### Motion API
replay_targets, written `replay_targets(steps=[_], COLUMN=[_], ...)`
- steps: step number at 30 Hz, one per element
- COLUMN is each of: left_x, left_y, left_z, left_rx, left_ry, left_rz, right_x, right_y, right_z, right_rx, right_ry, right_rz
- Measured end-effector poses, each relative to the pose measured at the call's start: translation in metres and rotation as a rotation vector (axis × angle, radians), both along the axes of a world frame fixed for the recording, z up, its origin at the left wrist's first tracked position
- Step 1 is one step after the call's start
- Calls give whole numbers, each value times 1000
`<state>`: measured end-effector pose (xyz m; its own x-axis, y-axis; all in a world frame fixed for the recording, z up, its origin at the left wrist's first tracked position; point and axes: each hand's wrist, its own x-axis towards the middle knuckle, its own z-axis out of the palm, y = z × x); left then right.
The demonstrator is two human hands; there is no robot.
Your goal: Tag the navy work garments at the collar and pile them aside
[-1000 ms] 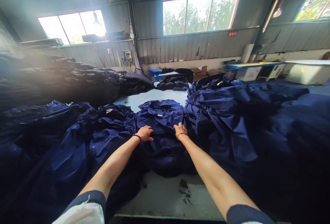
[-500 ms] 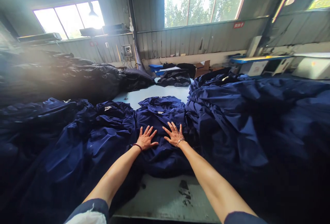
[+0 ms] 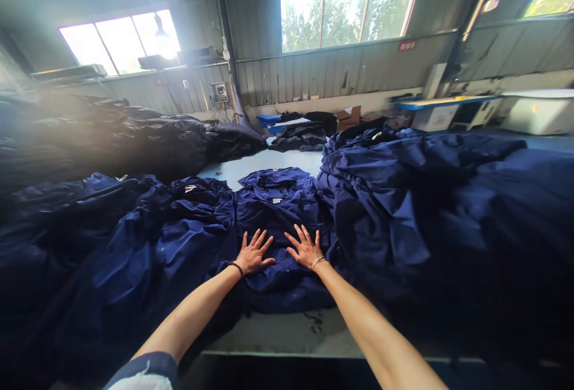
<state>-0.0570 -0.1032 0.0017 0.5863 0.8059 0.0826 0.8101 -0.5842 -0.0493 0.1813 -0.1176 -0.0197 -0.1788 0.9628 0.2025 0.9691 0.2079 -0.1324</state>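
A dark blue garment [image 3: 278,210] lies spread on the table [image 3: 287,333] straight ahead of me, its collar and small white label at the far end. My left hand [image 3: 253,253] presses flat on its lower part, fingers spread, a dark red band at the wrist. My right hand [image 3: 305,247] lies flat beside it, fingers spread too, with a thin bracelet at the wrist. The two hands sit close together, a small gap between the thumbs. Neither hand holds anything.
Heaps of the same dark blue garments rise on the left [image 3: 112,246] and higher on the right [image 3: 426,198]. A pile of black fabric [image 3: 134,139] lies at the far left. Beyond are a pale table surface [image 3: 264,165], boxes, a white table [image 3: 448,112] and windows.
A second ago both hands were curled on the garment farther out. They opened flat and slid back toward me along the cloth. The view has tipped slightly.
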Motion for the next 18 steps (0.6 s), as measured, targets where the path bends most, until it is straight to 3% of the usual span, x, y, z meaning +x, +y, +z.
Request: replay_targets(steps=[5, 9, 13, 18], left_x=[0, 6, 19, 33], left_y=[-12, -6, 18, 69], left_z=[7, 23, 45, 61], left_rx=[-64, -56, 52, 92], left_ry=[21, 42, -15, -64], left_rz=[-14, -43, -86, -36], right_x=[-3, -10, -22, -31], right_y=[-12, -2, 25, 68], right_z=[13, 30, 43, 53], right_rx=[-18, 86, 208, 224], right_ry=[58, 130, 227, 291], right_rz=[-8, -17, -23, -57])
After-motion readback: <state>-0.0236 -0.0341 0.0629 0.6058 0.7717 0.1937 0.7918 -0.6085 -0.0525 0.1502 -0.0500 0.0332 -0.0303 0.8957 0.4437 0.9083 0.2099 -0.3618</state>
